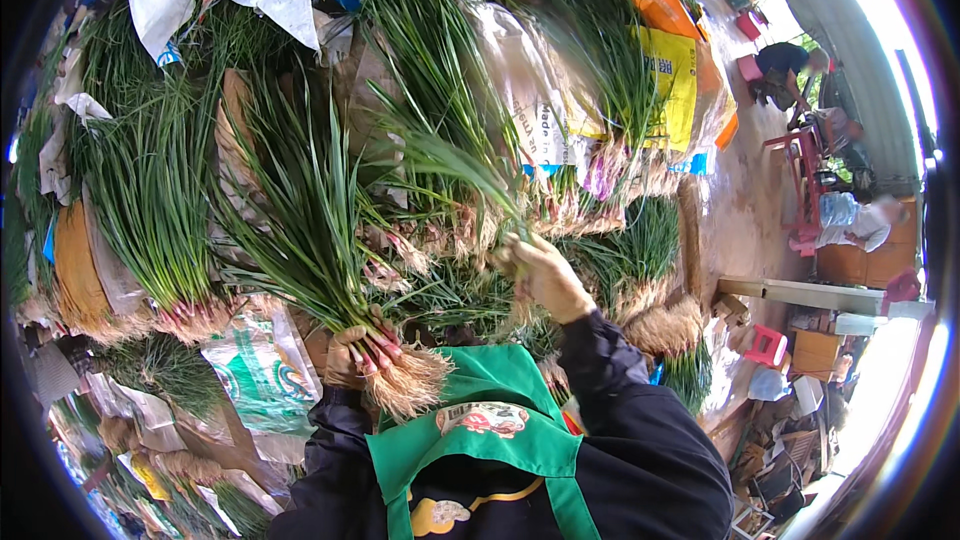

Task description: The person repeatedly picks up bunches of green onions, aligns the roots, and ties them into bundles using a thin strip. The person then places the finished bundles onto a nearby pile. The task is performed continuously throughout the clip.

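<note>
My left hand is closed round the lower stems of a thick bunch of green plants with pinkish bulbs and pale roots, like spring onions or garlic greens; its long leaves fan upward. To the right, my right hand grips a smaller bunch of the same greens, whose leaves are blurred and point up and left. Loose stalks with bulbs lie between the two hands. A green apron covers my front, beneath both hands.
Piled bunches lie at the left and top, among plastic bags and a yellow bag. A printed plastic sack lies at lower left. At far right are people, a red plastic stool and a metal beam.
</note>
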{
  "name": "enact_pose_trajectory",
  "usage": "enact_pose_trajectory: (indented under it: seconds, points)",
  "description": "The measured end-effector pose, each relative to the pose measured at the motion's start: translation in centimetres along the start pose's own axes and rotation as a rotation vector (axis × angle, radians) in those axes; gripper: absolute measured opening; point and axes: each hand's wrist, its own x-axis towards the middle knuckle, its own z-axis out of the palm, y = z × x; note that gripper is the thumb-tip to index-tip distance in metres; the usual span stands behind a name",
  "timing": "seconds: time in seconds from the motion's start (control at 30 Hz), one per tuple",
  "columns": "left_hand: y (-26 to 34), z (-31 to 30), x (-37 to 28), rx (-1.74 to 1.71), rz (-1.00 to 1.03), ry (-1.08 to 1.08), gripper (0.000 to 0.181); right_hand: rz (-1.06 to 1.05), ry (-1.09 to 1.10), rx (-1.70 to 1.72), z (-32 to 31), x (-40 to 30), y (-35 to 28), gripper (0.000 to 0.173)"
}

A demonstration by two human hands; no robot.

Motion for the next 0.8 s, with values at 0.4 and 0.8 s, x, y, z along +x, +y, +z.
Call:
enact_pose_trajectory:
  seconds: [0.4, 0.8]
  points:
    - [-1.4, -0.4, 3.4, 0.134, 0.011, -0.146, 0.046, -0.208, -0.113, -0.040, -4.7, -13.8, -8.8, 0.030]
    - [-1.2, 6.0, 1.9, 0.264, 0.071, 0.054, 0.033, -0.599, 0.819, -1.513, -18.7, -1.9, -24.6, 0.024]
